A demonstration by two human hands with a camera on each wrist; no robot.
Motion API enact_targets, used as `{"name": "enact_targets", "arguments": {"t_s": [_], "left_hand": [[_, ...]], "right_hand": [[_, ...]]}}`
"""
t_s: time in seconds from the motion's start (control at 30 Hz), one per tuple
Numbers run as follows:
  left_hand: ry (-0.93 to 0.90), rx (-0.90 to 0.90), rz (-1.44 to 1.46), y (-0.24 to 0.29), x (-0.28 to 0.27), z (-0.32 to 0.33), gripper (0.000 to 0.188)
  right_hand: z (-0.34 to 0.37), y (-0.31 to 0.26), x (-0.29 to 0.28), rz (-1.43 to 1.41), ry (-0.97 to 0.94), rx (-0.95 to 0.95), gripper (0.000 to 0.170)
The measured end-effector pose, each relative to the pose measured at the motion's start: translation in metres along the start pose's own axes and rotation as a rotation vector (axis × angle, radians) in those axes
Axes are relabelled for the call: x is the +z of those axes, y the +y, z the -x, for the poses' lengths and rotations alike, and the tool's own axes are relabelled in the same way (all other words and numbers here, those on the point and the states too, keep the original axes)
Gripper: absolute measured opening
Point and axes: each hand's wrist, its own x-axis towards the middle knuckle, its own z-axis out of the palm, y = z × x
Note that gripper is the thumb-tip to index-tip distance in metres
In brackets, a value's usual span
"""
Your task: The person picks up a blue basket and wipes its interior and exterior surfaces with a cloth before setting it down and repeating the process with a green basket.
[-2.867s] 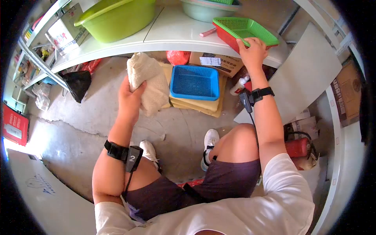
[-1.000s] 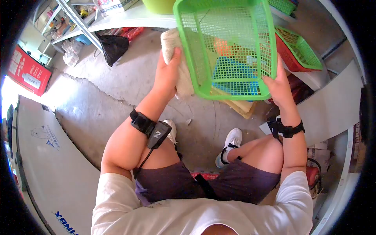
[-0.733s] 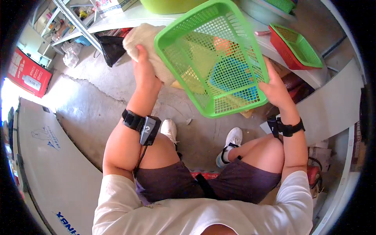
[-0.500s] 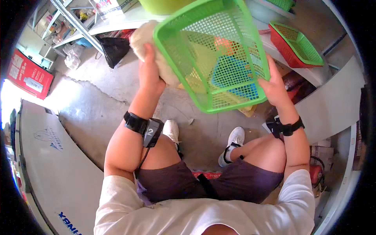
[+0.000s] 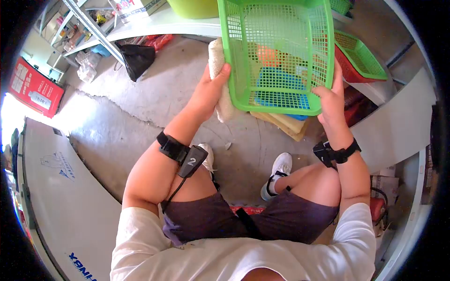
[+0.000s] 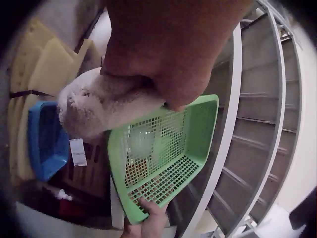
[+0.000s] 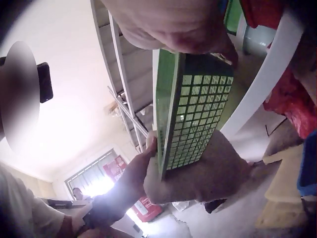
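Held up in front of me is a green mesh basket (image 5: 281, 51), its open side toward the head camera. My right hand (image 5: 332, 98) grips its right rim, thumb over the edge. My left hand (image 5: 208, 93) holds a folded cream cloth (image 5: 220, 84) against the basket's left outer side. In the left wrist view, the fuzzy cloth (image 6: 86, 106) is bunched under the left hand, along the rim of the basket (image 6: 163, 156). The right wrist view shows the cloth (image 7: 198, 176) by the basket's far end.
A red basket with a green one inside (image 5: 361, 58) stands on the white shelf (image 5: 197, 29) at right. Below lie a blue basket (image 6: 47, 141) and yellow sheets (image 5: 283, 124). A black bag (image 5: 136, 58) sits on the floor at left.
A green basket has come off the shelf stack in my right hand. Over the last half second it turns upright and shifts right, while my left hand moves right with the cloth.
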Motion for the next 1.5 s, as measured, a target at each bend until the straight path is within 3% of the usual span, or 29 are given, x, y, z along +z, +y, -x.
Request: {"name": "enact_targets", "arguments": {"t_s": [0.17,0.37,0.7,0.8,0.93,1.17,1.27,1.33,1.4,1.5], "left_hand": [[0.01,0.101,0.06,0.007,0.008,0.006,0.049],[-0.001,0.078,0.246,0.002,0.013,0.007,0.048],[-0.028,0.071,0.502,-0.002,0.037,0.009,0.049],[-0.065,-0.018,0.402,-0.007,0.059,0.024,0.048],[-0.075,0.075,0.283,-0.028,0.066,0.021,0.046],[0.142,0.234,0.049,-0.015,0.02,-0.004,0.066],[0.198,0.332,-0.068,-0.007,0.001,-0.01,0.065],[0.215,0.348,-0.128,-0.005,-0.004,-0.007,0.067],[0.228,0.362,-0.185,-0.003,-0.007,-0.005,0.068],[0.26,0.418,-0.454,-0.001,-0.025,-0.007,0.068]], "right_hand": [[0.0,0.009,-0.003,-0.036,0.017,-0.037,0.08],[-0.002,0.0,0.007,-0.131,0.067,0.089,0.08],[0.005,0.018,0.042,-0.187,0.176,-0.015,0.081],[0.013,0.023,0.062,-0.146,0.18,-0.031,0.077],[0.022,0.016,0.075,-0.109,0.15,0.011,0.073],[0.02,0.033,0.066,-0.079,0.006,0.073,0.078],[0.001,0.022,0.051,-0.184,0.081,0.061,0.069],[-0.014,0.02,0.026,-0.278,0.123,0.078,0.053],[-0.027,0.02,0.004,-0.226,0.213,-0.032,0.057],[-0.033,0.008,-0.023,-0.026,0.154,-0.002,0.047]]}}
